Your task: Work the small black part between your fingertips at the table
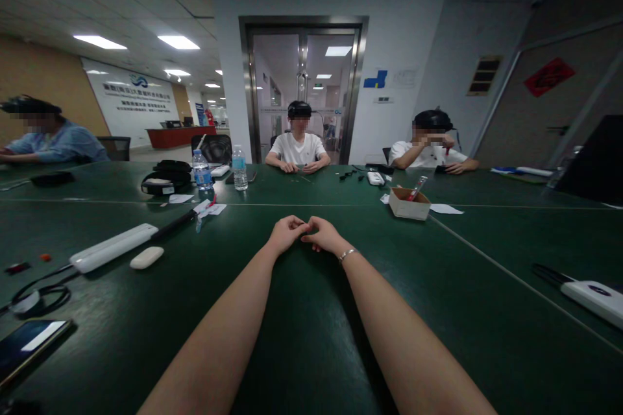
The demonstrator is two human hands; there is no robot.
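Over the green table (311,311), my left hand (286,235) and my right hand (327,237) meet fingertip to fingertip in front of me. The fingers of my left hand are curled, with thumb and forefinger brought together. My right hand is bent the same way, its thumb and forefinger pinched close to the left fingertips. Whatever lies between the fingertips, if anything, is too small and hidden to name. A silvery bracelet (346,254) circles my right wrist.
Left of my arms lie a white power strip (114,248), a white oval case (146,258) and a phone (34,345). Two water bottles (239,170) stand farther back. A small box (409,203) sits to the right. Several people sit around the table.
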